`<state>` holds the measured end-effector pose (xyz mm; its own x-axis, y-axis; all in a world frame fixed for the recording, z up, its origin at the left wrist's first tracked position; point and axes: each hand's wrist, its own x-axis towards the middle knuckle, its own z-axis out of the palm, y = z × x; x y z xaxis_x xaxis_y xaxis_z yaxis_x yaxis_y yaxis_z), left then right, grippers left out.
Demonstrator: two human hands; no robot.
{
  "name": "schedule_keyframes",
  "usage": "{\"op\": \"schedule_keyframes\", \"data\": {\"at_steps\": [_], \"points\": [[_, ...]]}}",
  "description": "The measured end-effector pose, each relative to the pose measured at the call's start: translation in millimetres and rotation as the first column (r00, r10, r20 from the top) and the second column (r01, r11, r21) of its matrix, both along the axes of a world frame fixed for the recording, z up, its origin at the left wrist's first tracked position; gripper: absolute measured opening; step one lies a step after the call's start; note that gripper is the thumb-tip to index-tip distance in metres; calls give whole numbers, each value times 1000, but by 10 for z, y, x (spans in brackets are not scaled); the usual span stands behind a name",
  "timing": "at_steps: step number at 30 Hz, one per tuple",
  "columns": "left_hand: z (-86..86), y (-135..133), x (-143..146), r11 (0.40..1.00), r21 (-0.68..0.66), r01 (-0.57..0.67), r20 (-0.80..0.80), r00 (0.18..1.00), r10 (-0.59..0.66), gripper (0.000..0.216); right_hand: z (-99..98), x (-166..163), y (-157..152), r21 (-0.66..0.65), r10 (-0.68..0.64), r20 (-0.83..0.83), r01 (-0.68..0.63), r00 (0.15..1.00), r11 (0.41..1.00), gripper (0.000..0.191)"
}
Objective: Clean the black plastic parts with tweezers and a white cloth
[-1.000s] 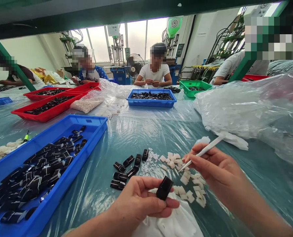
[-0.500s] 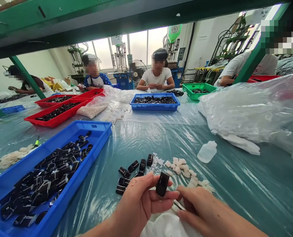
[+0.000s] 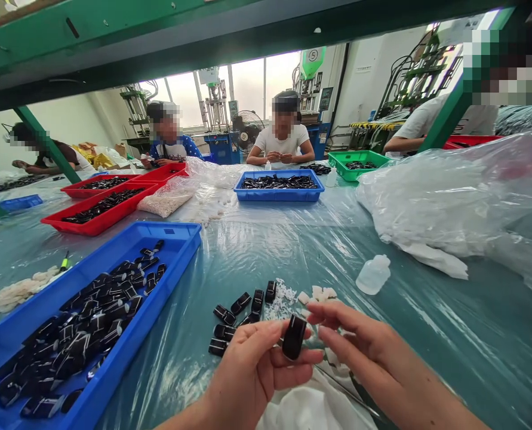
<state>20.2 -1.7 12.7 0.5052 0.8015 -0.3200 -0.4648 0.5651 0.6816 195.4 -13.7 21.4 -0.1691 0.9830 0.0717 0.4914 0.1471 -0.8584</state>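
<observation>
Mostly cut off at the bottom edge: both forearms and a white cloth (image 3: 308, 412) lying under the hands. The left hand (image 3: 254, 373) is clamped on a small black piece (image 3: 294, 336), pinched upright between thumb and fingers just above the cloth, over the near edge of the worktop (image 3: 270, 251). The right hand (image 3: 359, 352) sits just beside it, thumb and forefinger curled toward the piece. I cannot tell whether they touch it or grip anything. A thin rod-like tool (image 3: 346, 391) runs under the right palm, mostly hidden, and I cannot tell what kind it is.

Behind the hands are loose black pieces (image 3: 241, 313) in a small cluster and white bits (image 3: 319, 294) partly hidden by the right fingers. A clear plastic bottle (image 3: 373, 275) lies on its side nearby. The near blue tray (image 3: 176, 239) on the left is full of the same black parts, its near end out of frame. A crumpled plastic bag (image 3: 449, 197) is on the right, contents not readable.

Farther off are red trays (image 3: 100, 224), a second blue tray (image 3: 279, 195) and a green tray (image 3: 355, 161). Other people sit at the far side with their faces blurred.

Writing: only a circled "5" on a green hanging sign (image 3: 314, 58) can be read — other wall labels are too small.
</observation>
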Motion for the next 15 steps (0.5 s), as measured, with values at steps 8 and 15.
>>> {"op": "schedule_keyframes", "data": {"at_steps": [8, 15], "points": [[-28, -32, 1, 998, -12, 66, -3, 998, -66, 23, -38, -44, 36, -49, 93, -225, -106, 970, 993, 21], [-39, -33, 10, 995, -8, 103, -45, 994, -103, 24, -13, -63, 33, -87, 75, -260, -101, 963, 991, 15]]}}
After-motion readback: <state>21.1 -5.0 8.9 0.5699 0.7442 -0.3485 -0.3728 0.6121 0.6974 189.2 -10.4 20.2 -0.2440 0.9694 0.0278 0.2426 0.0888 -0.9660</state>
